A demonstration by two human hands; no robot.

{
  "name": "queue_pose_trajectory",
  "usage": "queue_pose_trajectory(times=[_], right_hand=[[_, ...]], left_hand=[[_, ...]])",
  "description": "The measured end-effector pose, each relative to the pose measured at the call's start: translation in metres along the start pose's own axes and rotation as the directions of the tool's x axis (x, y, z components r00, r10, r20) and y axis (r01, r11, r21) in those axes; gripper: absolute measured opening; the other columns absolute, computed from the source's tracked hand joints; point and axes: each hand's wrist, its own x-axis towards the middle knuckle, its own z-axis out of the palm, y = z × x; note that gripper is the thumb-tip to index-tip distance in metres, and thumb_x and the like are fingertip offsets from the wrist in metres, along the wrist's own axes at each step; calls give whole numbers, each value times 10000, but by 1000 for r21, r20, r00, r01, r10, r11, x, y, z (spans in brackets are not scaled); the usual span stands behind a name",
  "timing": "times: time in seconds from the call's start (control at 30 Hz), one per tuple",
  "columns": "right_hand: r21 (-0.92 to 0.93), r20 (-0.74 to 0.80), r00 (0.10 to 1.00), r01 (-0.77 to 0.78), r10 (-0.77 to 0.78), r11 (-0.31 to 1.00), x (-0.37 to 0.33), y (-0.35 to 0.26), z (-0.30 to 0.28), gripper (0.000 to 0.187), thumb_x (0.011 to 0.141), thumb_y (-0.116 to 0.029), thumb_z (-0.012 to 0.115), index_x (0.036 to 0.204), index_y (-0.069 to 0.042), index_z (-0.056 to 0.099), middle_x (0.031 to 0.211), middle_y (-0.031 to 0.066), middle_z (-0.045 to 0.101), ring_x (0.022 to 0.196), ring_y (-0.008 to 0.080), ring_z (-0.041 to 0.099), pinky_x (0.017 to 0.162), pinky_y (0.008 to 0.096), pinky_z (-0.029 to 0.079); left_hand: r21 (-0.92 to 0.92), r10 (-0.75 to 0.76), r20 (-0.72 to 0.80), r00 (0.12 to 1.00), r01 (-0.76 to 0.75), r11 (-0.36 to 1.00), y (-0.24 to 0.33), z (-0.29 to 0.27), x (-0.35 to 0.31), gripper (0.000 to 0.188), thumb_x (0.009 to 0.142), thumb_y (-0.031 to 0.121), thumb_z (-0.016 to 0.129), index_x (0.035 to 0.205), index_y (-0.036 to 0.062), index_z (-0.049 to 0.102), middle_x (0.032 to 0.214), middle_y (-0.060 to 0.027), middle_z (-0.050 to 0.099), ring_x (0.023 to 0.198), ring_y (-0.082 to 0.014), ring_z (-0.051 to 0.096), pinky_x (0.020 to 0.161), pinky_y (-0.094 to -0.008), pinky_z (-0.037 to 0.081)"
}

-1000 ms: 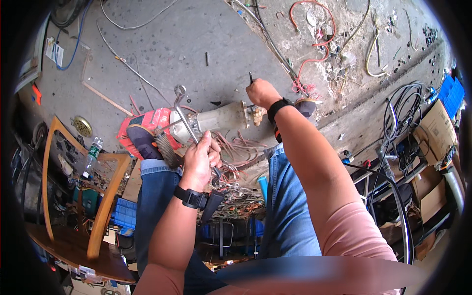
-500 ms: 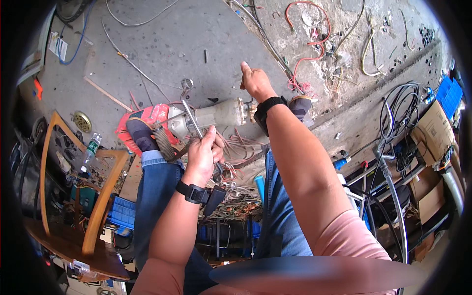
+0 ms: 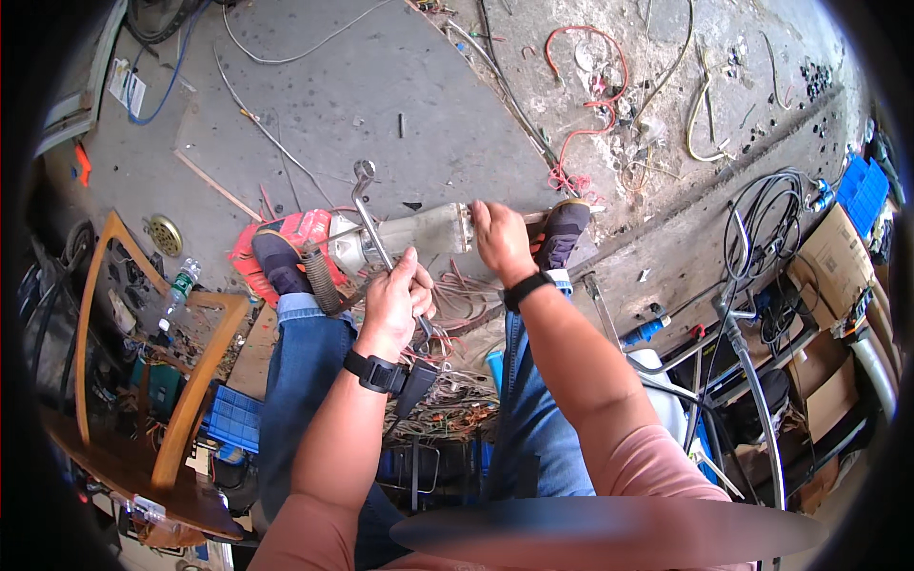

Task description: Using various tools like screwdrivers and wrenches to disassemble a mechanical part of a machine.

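Note:
A red and grey demolition hammer lies across the floor between my feet, its red rear housing under my left shoe. My left hand is closed round a shiny ring spanner, which slants over the hammer's grey body with its ring end past the far side. At the hammer's front end, my right hand is closed with its fingers over the tip of the nose. A bar runs from there toward my right shoe. What lies under the palm is hidden.
Tangled wires lie beneath my legs. At the left stand a wooden chair frame and a plastic bottle. Coiled black cables, a cardboard box and metal tubing crowd the right. Red wire lies on the floor beyond.
My right hand has come down and back from above the floor onto the hammer's front end. My left hand and the spanner stay almost where they were.

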Motion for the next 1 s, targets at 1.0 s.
queue_pose_trajectory(times=[1.0], right_hand=[[58,199,979,38,-49,998,61,44,-24,188,830,-169,470,881,4,526,751,183,605,773,362,572,703,430,439]], left_hand=[[64,-19,-68,998,23,998,-3,-25,9,405,900,397,439,662,73,484,460,34,295,387,-92,309,436,-266,338]])
